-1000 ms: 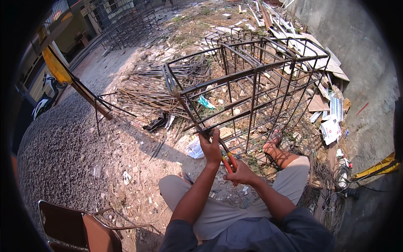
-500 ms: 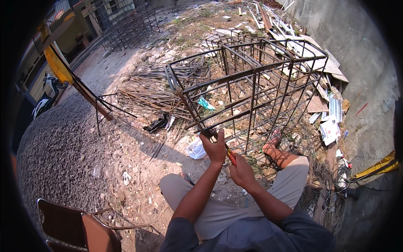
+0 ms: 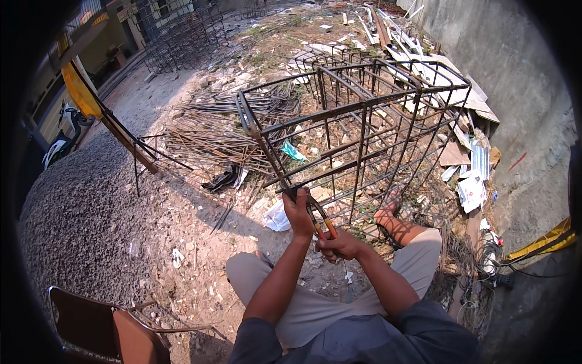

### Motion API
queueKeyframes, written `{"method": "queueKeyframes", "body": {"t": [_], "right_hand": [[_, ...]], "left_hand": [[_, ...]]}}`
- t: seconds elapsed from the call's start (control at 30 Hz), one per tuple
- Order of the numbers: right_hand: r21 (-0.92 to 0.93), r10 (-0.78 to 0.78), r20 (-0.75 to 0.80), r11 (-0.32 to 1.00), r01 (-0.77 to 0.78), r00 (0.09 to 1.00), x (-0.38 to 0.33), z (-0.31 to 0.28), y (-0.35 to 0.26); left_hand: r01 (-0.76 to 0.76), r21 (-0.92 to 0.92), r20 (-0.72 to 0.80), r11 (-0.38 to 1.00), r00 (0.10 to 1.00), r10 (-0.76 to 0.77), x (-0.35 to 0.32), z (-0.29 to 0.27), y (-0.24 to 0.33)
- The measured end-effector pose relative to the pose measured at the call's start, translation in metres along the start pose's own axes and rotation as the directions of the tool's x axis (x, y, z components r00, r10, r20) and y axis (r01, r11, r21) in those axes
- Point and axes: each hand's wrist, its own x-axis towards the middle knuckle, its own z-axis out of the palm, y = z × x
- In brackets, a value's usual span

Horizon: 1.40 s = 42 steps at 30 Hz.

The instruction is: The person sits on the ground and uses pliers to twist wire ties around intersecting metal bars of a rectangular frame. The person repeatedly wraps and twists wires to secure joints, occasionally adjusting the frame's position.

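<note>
A cage of dark steel rebar (image 3: pixel 364 134) stands on the ground in front of me, its frame made of long bars and bent square ties. My left hand (image 3: pixel 297 213) is closed around its near left corner, where the bars meet. In my right hand (image 3: pixel 341 244) are pincers (image 3: pixel 319 222) with orange and yellow grips, their handles spread partway apart. The jaws reach up beside my left hand to the bar joint; that hand partly hides them, so I cannot tell whether they bite on a wire.
Loose cut rebar (image 3: pixel 224 130) lies in a heap behind the cage, left. A gravel mound (image 3: pixel 85 206) rises at left, with a brown chair (image 3: pixel 100 321) near me. Along the concrete wall (image 3: pixel 521 121) lie boards (image 3: pixel 448 73) and tangled wire (image 3: pixel 464 261). A white plastic bag (image 3: pixel 277 216) is beside my left hand.
The pincer handles have gone from nearly together to spread apart. My right hand has shifted slightly left and lower. My left hand stays at the cage corner.
</note>
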Motion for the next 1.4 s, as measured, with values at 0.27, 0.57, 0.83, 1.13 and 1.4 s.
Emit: {"method": "queueKeyframes", "body": {"t": [0.27, 0.57, 0.83, 1.13, 1.4], "right_hand": [[-0.359, -0.089, -0.373, 0.931, -0.056, 0.923, -0.012, 0.041, -0.021], [-0.989, -0.935, -0.097, 0.053, -0.136, 0.34, -0.011, 0.043, -0.006], [0.623, -0.318, 0.302, 0.78, 0.067, 0.899, 0.0, -0.007, 0.04], [-0.218, -0.082, -0.559, 0.975, -0.051, 0.825, -0.016, -0.006, 0.078], [-0.705, -0.583, -0.709, 0.605, -0.37, 0.396, -0.015, -0.04, 0.102]], "left_hand": [[0.235, -0.34, 0.109, 0.911, 0.972, -0.21, 0.013, -0.01, 0.016], [0.193, -0.238, 0.005, 0.952, 0.98, -0.198, 0.02, -0.011, 0.005], [0.218, -0.23, -0.004, 0.948, 0.974, -0.225, 0.022, -0.016, 0.004], [0.148, -0.214, -0.016, 0.965, 0.988, -0.155, 0.018, -0.018, 0.003], [-0.02, 0.059, 0.017, 0.998, 1.0, 0.019, 0.006, -0.004, 0.009]]}}
